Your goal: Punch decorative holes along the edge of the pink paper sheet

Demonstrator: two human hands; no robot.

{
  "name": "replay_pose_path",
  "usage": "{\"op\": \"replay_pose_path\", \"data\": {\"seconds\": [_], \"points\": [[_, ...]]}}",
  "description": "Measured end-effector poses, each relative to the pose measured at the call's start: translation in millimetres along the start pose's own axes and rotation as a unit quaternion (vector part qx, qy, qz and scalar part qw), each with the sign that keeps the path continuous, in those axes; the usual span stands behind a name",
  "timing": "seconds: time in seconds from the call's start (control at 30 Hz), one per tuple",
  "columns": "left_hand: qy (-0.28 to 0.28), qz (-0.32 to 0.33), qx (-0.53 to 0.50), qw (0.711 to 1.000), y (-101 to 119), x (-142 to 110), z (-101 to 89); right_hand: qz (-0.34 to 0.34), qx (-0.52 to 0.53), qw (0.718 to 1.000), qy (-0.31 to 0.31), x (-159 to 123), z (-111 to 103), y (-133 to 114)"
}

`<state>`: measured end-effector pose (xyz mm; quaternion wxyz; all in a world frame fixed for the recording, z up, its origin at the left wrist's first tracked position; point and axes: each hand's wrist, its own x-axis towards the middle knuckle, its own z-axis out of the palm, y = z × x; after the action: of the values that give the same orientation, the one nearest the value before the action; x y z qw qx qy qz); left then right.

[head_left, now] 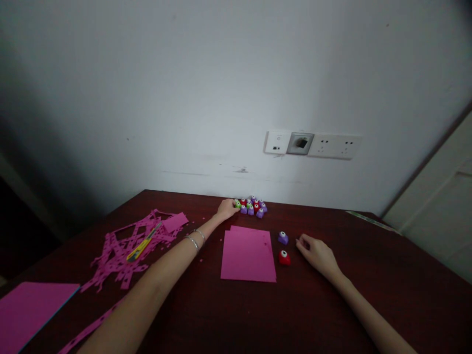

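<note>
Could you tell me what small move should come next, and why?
I would probably close the left hand on a green punch at the left end of the cluster: its fingertips seem to touch it, though no grip shows. The right hand lies near a purple punch.

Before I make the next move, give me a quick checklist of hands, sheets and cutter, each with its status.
1. Left hand at the clustered punches: ok, beside the green ones.
2. Left grip secure on a punch: cannot tell, fingertips obscured.
3. Right hand off the nearby purple punch: ok, a gap shows.
4. Pink sheets aligned: not ok, one edge sticks out at the top.
5. Yellow cutter apart from both hands: ok, on the pink scraps.
6. Cutter blade retracted: cannot tell, too small.
</note>
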<state>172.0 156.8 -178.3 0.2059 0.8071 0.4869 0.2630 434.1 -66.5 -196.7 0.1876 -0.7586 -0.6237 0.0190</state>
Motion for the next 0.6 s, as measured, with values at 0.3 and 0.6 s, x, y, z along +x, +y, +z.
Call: {"op": "replay_pose_path", "data": {"seconds": [0.3, 0.6], "points": [[-0.007, -0.026, 0.006, 1.000, 3, 2, -0.6, 0.005, 0.015, 1.000, 0.003, 1, 1, 2], [0.017, -0.002, -0.037, 0.999, -3, -3, -5.7, -0.011, 0.160, 0.986, -0.037, 3, -16, -3]]}}
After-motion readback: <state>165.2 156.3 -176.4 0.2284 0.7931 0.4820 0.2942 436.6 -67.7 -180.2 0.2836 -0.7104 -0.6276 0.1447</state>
